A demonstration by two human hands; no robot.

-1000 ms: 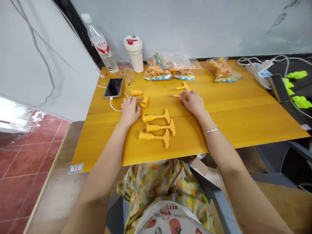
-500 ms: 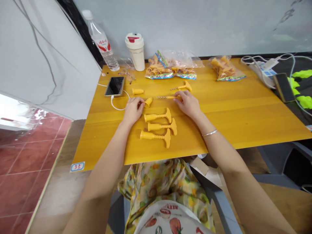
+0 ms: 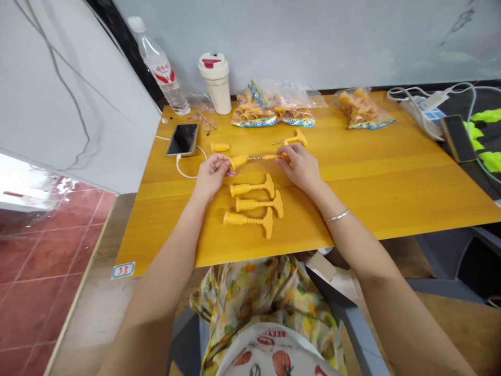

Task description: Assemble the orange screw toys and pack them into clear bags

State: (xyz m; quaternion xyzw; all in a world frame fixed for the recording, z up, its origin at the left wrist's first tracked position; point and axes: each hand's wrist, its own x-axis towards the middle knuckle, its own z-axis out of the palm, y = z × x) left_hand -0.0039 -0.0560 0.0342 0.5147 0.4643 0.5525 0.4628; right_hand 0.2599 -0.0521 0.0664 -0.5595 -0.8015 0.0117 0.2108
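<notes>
My left hand (image 3: pixel 213 175) pinches the wide end of a yellow ribbed sleeve (image 3: pixel 238 162). In my right hand (image 3: pixel 299 164) is the handle of a yellow corkscrew (image 3: pixel 270 157); its metal spiral points left and its tip meets the sleeve's narrow end. Whether the tip has entered the sleeve is hard to tell. Just beyond lies another corkscrew (image 3: pixel 295 138) with a bare spiral, and a loose yellow sleeve (image 3: pixel 219 147) rests to its left. Nearer my body, three sleeved corkscrews (image 3: pixel 254 204) lie in a column, handles to the right.
Along the back stand a water bottle (image 3: pixel 162 73) and a white cup (image 3: pixel 217 89), beside bags of yellow parts (image 3: pixel 256 112) and another bag (image 3: pixel 360 107). A phone (image 3: pixel 182 139) with a white cable lies left. A power strip (image 3: pixel 426 112) and second phone (image 3: pixel 457 138) sit right.
My left hand has turned the sleeve level and lined it up with the corkscrew, so the sleeve and spiral tip now meet. The right hand has barely moved.
</notes>
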